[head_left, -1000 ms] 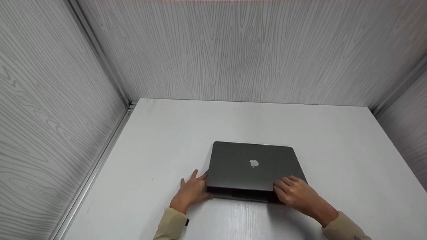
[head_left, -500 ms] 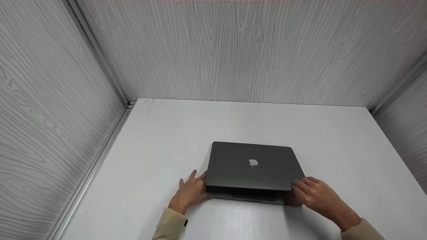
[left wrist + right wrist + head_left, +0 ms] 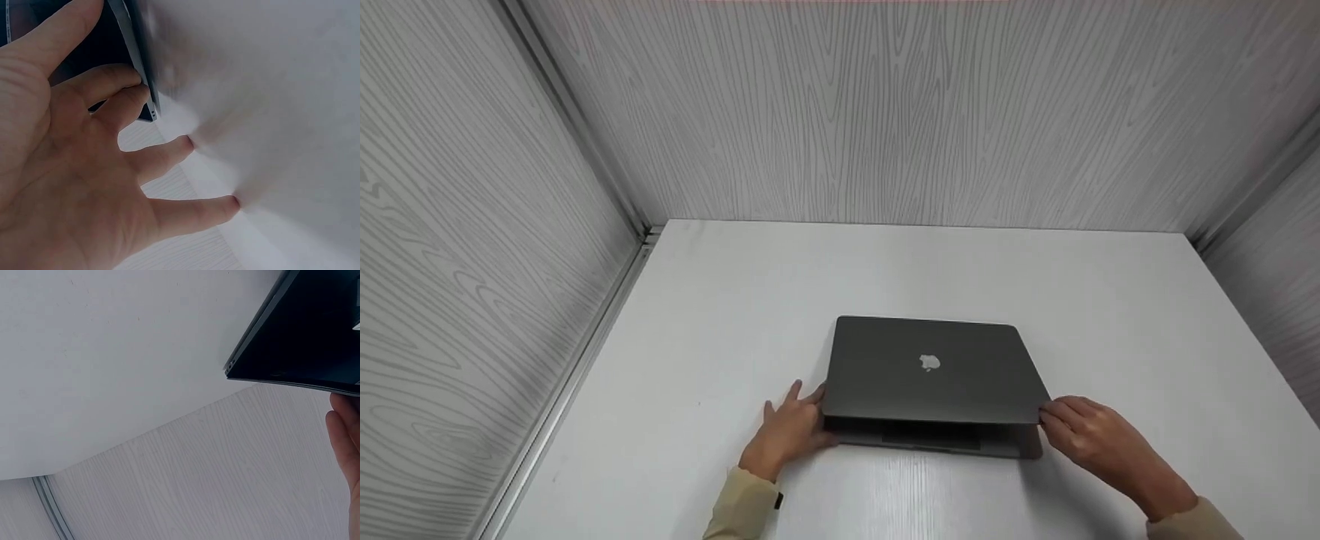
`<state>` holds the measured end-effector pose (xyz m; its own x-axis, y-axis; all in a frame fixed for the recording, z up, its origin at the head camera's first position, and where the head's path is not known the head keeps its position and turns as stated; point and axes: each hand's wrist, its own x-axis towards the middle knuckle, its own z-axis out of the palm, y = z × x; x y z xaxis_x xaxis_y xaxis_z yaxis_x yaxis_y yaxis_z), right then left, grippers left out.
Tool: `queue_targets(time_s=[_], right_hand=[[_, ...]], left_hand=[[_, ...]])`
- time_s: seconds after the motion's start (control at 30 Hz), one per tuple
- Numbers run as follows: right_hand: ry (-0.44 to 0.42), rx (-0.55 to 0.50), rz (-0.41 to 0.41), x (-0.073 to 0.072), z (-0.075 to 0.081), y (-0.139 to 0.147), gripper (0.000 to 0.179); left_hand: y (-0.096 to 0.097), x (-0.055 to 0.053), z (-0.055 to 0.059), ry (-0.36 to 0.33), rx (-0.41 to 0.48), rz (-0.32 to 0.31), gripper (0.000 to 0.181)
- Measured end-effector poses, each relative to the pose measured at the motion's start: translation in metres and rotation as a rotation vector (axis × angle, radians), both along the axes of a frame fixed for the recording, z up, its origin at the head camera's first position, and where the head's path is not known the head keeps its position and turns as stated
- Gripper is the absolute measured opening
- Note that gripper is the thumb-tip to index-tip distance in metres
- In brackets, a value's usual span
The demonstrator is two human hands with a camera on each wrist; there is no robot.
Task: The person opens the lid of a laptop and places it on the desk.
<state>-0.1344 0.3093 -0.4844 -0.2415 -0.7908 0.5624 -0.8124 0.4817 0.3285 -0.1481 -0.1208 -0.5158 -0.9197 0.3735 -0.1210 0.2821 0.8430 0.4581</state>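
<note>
A dark grey laptop (image 3: 934,371) with a pale apple logo lies on the white table. Its lid is raised slightly, leaving a dark gap at the front above the base (image 3: 930,442). My left hand (image 3: 787,435) rests at the laptop's left front corner, fingers spread. In the left wrist view, two fingertips (image 3: 132,84) touch the base's side edge, while the outer two reach down to the table. My right hand (image 3: 1091,435) pinches the lid at its right front corner. The right wrist view has only part of that hand (image 3: 346,433), beneath the lid edge (image 3: 292,384).
The white table (image 3: 735,300) extends around the laptop. Wood-grain panels rise at the back (image 3: 840,112), the left (image 3: 472,262) and the right (image 3: 1275,255). A metal rail (image 3: 570,382) runs along the table's left side.
My right hand has slid rightward along the lid's front edge to its right corner. The lid's front gap shows more of the base. My left hand has stayed in place.
</note>
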Motion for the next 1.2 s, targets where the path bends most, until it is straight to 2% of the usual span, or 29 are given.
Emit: queue_targets(time_s=[0.1,0.27,0.43,0.67,0.73,0.93,1.2], right_hand=[[-0.018,-0.043,-0.031,0.001,0.0,0.002,0.051],[-0.058,-0.064,-0.094,0.005,0.0,0.004,0.054],[-0.076,-0.019,-0.124,0.009,-0.001,0.006,0.06],[-0.032,-0.022,-0.098,0.008,-0.004,0.007,0.055],[-0.021,-0.041,-0.099,0.007,-0.004,0.007,0.054],[-0.093,-0.148,-0.123,0.002,0.0,0.006,0.049],[-0.171,-0.255,-0.12,-0.003,0.009,0.006,0.045]], left_hand=[[0.0,0.0,-0.001,0.003,0.017,0.001,0.052],[0.001,0.001,-0.004,0.018,0.035,0.004,0.075],[0.0,0.001,-0.006,0.034,0.032,-0.004,0.072],[0.0,0.001,-0.006,0.033,0.031,-0.004,0.072],[0.001,0.001,-0.006,0.041,0.022,-0.007,0.072],[0.003,0.002,-0.006,0.061,-0.026,-0.01,0.066],[0.004,0.0,-0.005,0.01,-0.052,-0.014,0.073]])
